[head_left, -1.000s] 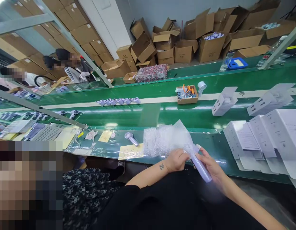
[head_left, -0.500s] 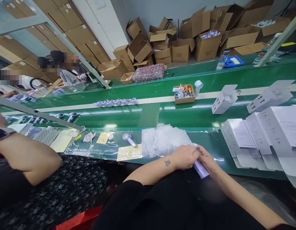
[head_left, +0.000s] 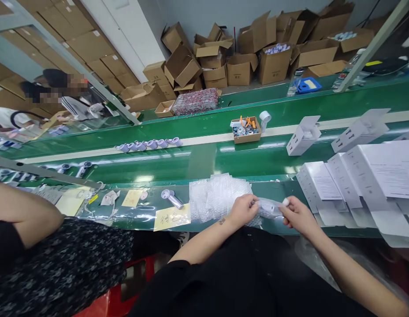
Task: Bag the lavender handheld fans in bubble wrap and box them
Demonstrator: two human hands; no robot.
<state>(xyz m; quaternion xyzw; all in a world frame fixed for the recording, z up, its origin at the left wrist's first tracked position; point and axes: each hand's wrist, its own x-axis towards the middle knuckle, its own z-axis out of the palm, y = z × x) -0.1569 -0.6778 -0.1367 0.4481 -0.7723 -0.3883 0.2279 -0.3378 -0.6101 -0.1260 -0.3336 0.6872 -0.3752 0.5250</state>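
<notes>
Between my two hands stretches a clear plastic sleeve with a pale purple handheld fan (head_left: 269, 208) inside, held level over the front edge of the bench. Closed fingers of my left hand (head_left: 243, 210) grip its left end. At its other end my right hand (head_left: 299, 215) pinches, with a small white piece at the thumb and fingertip. A stack of clear bubble-wrap bags (head_left: 217, 196) lies just left of my hands, partly under my left hand. Another handheld fan (head_left: 172, 198) rests further left, beside a yellow handwritten card (head_left: 171, 218).
White boxes with open flaps (head_left: 343, 182) stand at the right. Across the green belt (head_left: 151, 165) are a row of purple fans (head_left: 148, 144) and a small carton of tools and parts (head_left: 246, 132). A co-worker's arm (head_left: 22, 213) is close on the left.
The purple handle that stood tilted down between my hands now lies level inside the clear sleeve. My hands have moved apart, and the view has shifted slightly right.
</notes>
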